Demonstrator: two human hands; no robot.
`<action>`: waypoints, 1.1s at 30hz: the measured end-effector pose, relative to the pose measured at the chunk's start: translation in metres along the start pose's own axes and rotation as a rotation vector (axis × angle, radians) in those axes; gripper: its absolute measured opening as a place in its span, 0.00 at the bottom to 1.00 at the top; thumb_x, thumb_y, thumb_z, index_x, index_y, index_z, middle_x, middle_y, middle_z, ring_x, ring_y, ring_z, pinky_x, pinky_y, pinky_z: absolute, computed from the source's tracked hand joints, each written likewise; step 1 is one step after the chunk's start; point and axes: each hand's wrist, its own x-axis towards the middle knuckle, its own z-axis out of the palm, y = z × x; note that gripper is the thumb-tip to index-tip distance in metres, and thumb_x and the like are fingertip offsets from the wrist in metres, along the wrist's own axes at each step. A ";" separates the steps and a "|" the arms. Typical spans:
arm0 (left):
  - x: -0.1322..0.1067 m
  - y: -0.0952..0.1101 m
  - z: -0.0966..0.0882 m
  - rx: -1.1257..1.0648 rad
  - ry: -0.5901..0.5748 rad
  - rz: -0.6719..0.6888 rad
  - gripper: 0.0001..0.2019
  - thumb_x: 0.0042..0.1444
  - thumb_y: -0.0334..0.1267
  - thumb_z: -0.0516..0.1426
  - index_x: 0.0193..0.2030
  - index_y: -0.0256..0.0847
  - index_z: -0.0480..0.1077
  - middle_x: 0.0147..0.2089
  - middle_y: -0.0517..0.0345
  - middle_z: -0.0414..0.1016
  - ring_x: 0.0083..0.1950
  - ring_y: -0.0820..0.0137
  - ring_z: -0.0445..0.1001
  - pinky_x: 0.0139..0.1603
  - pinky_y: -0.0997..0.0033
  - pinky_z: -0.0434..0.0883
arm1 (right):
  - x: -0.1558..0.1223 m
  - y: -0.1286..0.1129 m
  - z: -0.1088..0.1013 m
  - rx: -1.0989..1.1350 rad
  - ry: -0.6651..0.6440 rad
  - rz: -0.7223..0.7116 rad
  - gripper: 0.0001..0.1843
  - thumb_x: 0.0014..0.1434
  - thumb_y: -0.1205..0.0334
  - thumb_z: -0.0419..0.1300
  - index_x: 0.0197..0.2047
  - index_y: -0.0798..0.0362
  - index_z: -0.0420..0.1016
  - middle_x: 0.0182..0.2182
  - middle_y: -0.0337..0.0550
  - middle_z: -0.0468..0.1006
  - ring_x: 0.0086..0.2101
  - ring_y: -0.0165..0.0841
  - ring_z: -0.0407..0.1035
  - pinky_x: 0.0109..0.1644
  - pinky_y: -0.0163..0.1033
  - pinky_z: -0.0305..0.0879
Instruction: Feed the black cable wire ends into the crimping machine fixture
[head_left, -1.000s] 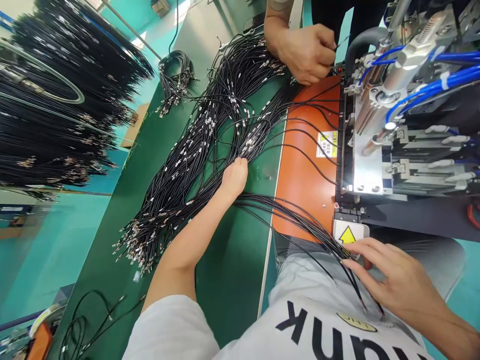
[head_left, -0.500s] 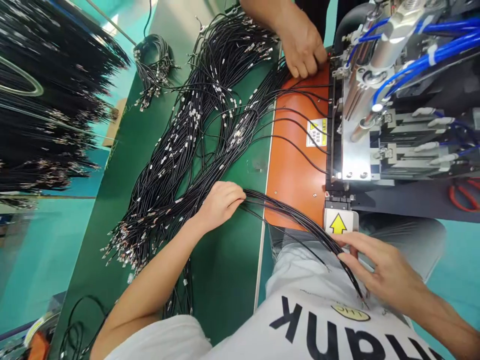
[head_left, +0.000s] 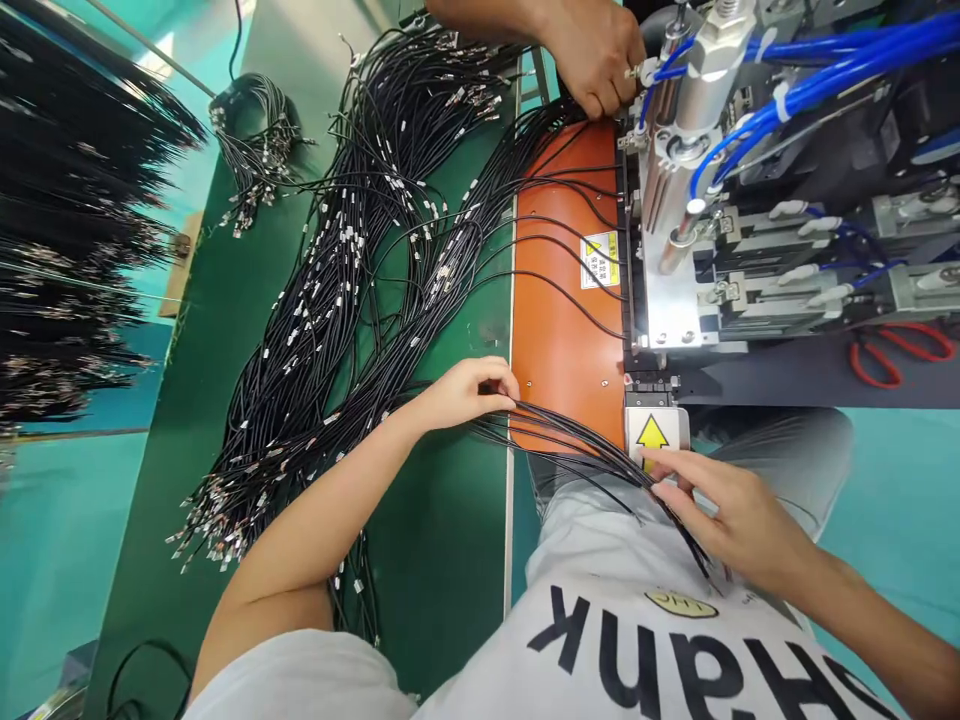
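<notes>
A small bunch of black cables (head_left: 577, 432) runs across the front of the orange machine cover (head_left: 562, 345) to my lap. My left hand (head_left: 472, 392) has its thumb and fingertips closed on the bunch at the table's edge. My right hand (head_left: 720, 505) pinches the same bunch near its free ends, close to my shirt. Several strands hang a little apart below the rest. Left of the cover, a large heap of black cables with white tags (head_left: 330, 290) lies on the green table (head_left: 435, 560). The palm side of my left hand is hidden.
A co-worker's hand (head_left: 592, 60) is at the cover's far end. The machine (head_left: 675, 200), with metal cylinders and blue hoses, stands at right, several cables leading into it. Red-handled scissors (head_left: 874, 362) lie beyond. A cable coil (head_left: 259, 140) sits back left; cables hang at far left.
My left hand has moved right along the bunch, to the cover's edge, and its fingers have arched. More strands have separated below the bunch. The whole view has shifted slightly.
</notes>
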 end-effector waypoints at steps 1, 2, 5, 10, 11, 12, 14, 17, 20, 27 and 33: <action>-0.002 -0.001 -0.006 -0.052 0.036 -0.018 0.09 0.60 0.43 0.59 0.37 0.39 0.72 0.40 0.53 0.74 0.41 0.68 0.73 0.45 0.67 0.73 | 0.000 -0.002 -0.004 0.015 -0.002 -0.010 0.22 0.70 0.53 0.51 0.64 0.44 0.68 0.47 0.43 0.81 0.39 0.36 0.77 0.39 0.40 0.75; -0.006 -0.001 -0.012 -0.080 0.096 -0.034 0.09 0.60 0.43 0.59 0.38 0.38 0.72 0.40 0.53 0.74 0.41 0.68 0.74 0.46 0.67 0.73 | -0.001 -0.003 -0.007 0.028 -0.002 -0.023 0.21 0.70 0.54 0.51 0.64 0.44 0.68 0.50 0.44 0.81 0.43 0.38 0.78 0.44 0.42 0.75; -0.013 0.006 -0.025 -0.043 0.326 -0.054 0.09 0.60 0.43 0.58 0.40 0.39 0.68 0.38 0.57 0.72 0.41 0.70 0.72 0.45 0.69 0.72 | 0.000 -0.003 -0.010 0.047 0.009 -0.043 0.21 0.70 0.56 0.51 0.63 0.45 0.70 0.55 0.45 0.78 0.52 0.40 0.75 0.52 0.44 0.74; 0.010 0.055 0.001 0.230 0.405 0.086 0.05 0.63 0.37 0.54 0.43 0.40 0.69 0.35 0.59 0.68 0.34 0.73 0.67 0.39 0.71 0.68 | 0.006 0.005 0.011 0.004 -0.003 -0.123 0.20 0.69 0.61 0.52 0.62 0.49 0.70 0.53 0.48 0.79 0.50 0.40 0.76 0.53 0.45 0.74; 0.019 0.069 0.013 0.270 0.359 0.149 0.06 0.65 0.37 0.53 0.44 0.40 0.69 0.36 0.58 0.69 0.35 0.72 0.67 0.40 0.71 0.68 | 0.007 0.006 0.015 -0.013 0.000 -0.147 0.20 0.69 0.61 0.52 0.62 0.50 0.69 0.54 0.49 0.79 0.51 0.40 0.76 0.54 0.46 0.73; 0.029 0.081 0.026 0.301 0.296 0.225 0.07 0.66 0.36 0.52 0.45 0.40 0.69 0.38 0.56 0.71 0.37 0.71 0.69 0.41 0.70 0.68 | 0.007 0.007 0.019 -0.029 0.005 -0.168 0.20 0.69 0.62 0.51 0.62 0.50 0.69 0.54 0.50 0.79 0.52 0.40 0.75 0.54 0.46 0.73; 0.045 0.098 0.051 0.351 0.164 0.387 0.09 0.68 0.36 0.50 0.47 0.40 0.70 0.38 0.54 0.72 0.38 0.69 0.70 0.40 0.70 0.68 | 0.006 0.008 0.020 -0.059 0.007 -0.202 0.20 0.69 0.62 0.52 0.63 0.50 0.68 0.53 0.50 0.79 0.50 0.40 0.76 0.51 0.45 0.74; 0.059 0.097 0.074 0.338 0.086 0.477 0.12 0.69 0.36 0.48 0.49 0.39 0.71 0.37 0.53 0.74 0.37 0.70 0.72 0.36 0.71 0.69 | 0.003 0.010 0.009 -0.101 0.052 -0.207 0.21 0.67 0.54 0.58 0.61 0.50 0.70 0.47 0.48 0.81 0.40 0.39 0.77 0.44 0.43 0.73; 0.059 0.078 0.077 0.244 0.152 0.377 0.12 0.70 0.36 0.48 0.50 0.40 0.72 0.41 0.52 0.78 0.40 0.71 0.76 0.41 0.72 0.72 | 0.006 0.012 -0.012 -0.078 0.246 -0.120 0.15 0.66 0.52 0.59 0.51 0.50 0.77 0.42 0.45 0.82 0.33 0.34 0.75 0.42 0.41 0.70; 0.054 0.091 0.089 0.132 0.181 0.346 0.10 0.68 0.35 0.52 0.52 0.41 0.71 0.43 0.54 0.79 0.41 0.71 0.77 0.43 0.71 0.73 | 0.046 0.000 -0.030 0.296 0.419 -0.073 0.14 0.58 0.55 0.68 0.45 0.52 0.78 0.34 0.40 0.80 0.28 0.28 0.68 0.32 0.35 0.64; 0.064 0.109 0.099 0.090 0.152 0.277 0.09 0.68 0.36 0.52 0.50 0.42 0.71 0.41 0.55 0.77 0.41 0.70 0.75 0.42 0.70 0.73 | 0.046 0.004 -0.031 0.198 0.438 -0.133 0.07 0.66 0.60 0.59 0.40 0.51 0.78 0.35 0.40 0.80 0.33 0.30 0.71 0.35 0.35 0.65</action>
